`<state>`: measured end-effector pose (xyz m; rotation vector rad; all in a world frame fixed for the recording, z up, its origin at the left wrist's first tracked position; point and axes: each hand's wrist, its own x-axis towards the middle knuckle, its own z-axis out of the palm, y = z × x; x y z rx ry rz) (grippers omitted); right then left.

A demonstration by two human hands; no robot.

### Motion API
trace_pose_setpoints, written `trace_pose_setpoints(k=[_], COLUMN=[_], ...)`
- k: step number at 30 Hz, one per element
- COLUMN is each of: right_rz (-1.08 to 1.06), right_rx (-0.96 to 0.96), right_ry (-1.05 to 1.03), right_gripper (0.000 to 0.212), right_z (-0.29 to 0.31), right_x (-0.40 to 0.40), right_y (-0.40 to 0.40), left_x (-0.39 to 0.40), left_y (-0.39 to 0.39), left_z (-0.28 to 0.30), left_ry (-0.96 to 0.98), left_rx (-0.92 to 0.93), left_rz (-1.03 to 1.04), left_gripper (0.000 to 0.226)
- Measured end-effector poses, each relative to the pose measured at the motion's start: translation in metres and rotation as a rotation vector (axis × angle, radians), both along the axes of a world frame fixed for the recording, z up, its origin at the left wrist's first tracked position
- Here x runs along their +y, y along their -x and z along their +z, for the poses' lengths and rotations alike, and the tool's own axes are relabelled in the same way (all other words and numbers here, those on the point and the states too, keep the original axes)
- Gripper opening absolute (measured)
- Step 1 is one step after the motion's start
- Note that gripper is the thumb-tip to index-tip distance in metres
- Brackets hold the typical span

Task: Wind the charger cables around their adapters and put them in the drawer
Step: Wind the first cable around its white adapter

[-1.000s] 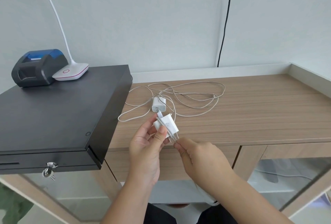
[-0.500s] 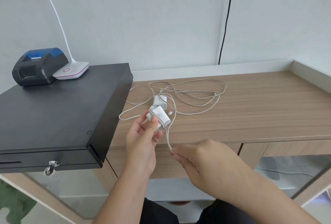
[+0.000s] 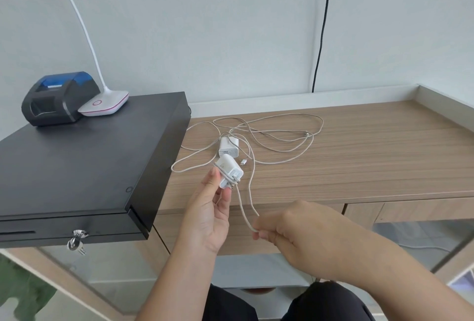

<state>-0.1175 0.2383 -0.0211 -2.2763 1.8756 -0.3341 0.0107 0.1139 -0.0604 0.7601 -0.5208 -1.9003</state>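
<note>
The left hand (image 3: 207, 215) pinches the small white plastic adapter (image 3: 230, 171) above the wooden worktop (image 3: 359, 164) edge. The thin beige cable (image 3: 245, 207) runs down and right from it to the right hand (image 3: 289, 228), whose grip is closed on it. A 2nd white adapter (image 3: 228, 146) lies behind.
</note>
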Motion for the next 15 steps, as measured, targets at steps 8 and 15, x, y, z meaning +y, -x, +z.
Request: trace_pose_setpoints(k=[8, 15], right_rz=[0.077, 0.061], right_rx=[-0.055, -0.046], right_ry=[0.093, 0.438], right_gripper=[0.022, 0.024], right_z=[0.021, 0.033], right_x=[-0.009, -0.037], right_y=[0.017, 0.041], left_x=[0.013, 0.028], left_y=[0.003, 0.005], left_z=[-0.005, -0.003], left_ry=[0.316, 0.625], left_rx=[-0.31, -0.571], left_rz=[0.048, 0.024], left_gripper=[0.027, 0.029])
